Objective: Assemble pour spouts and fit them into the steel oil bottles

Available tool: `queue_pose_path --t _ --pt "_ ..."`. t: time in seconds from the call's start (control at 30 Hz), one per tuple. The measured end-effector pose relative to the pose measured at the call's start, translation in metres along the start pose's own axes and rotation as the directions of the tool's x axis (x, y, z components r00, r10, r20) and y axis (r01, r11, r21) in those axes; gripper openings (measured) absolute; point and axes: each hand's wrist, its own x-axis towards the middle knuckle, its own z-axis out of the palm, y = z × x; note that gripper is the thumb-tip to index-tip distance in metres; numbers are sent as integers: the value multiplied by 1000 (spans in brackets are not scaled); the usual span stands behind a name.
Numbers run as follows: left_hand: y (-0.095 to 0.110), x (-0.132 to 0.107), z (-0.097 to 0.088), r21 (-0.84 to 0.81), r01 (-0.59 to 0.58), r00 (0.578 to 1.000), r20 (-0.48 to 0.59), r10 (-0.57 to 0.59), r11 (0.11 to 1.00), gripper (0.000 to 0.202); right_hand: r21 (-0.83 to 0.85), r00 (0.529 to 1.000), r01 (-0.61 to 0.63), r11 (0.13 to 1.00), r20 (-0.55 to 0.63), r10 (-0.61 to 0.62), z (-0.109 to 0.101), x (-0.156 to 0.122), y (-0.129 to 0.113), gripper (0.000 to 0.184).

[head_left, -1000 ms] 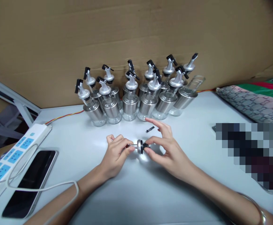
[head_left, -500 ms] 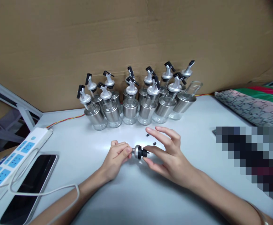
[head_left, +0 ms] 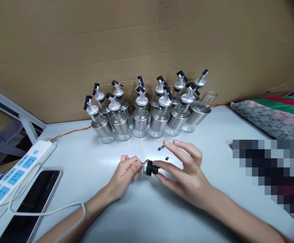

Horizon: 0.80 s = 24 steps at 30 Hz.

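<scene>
Tabletop (head_left: 126,219): running to cardboard (head_left: 98,50)
Glass bottles (head_left: 140,120): standing in two rows
Left hand (head_left: 125,172): clamping bottle pourer (head_left: 147,167)
Right hand (head_left: 191,179): pinching its stopper (head_left: 155,169)

The left fingers (head_left: 136,165) partly hide the pourer (head_left: 147,167).

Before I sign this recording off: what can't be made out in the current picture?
Pourer: head view, thin end hidden by the left hand.
Back bottles: head view, partly hidden behind the front bottles.
Phone: head view, near end cut off by the bottom edge.
Tiny black piece: head view, too small to tell its exact shape.
Right side: head view, pixel blocks hide what lies there.
</scene>
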Motion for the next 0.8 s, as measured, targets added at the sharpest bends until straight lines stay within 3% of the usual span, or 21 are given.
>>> queue_pose_path --t 0.23,0.47,0.8 --pt "-1 -2 0 118 -135 987 -69 143 984 61 87 973 -196 977 141 182 -1 1 -2 15" --pt "-3 -3 1 165 -207 973 -65 221 964 55 127 970 -212 969 147 193 0 1 -3 7" --pt "1 -2 0 197 -177 982 -26 185 964 56 144 974 -219 965 94 207 -1 3 -2 4"
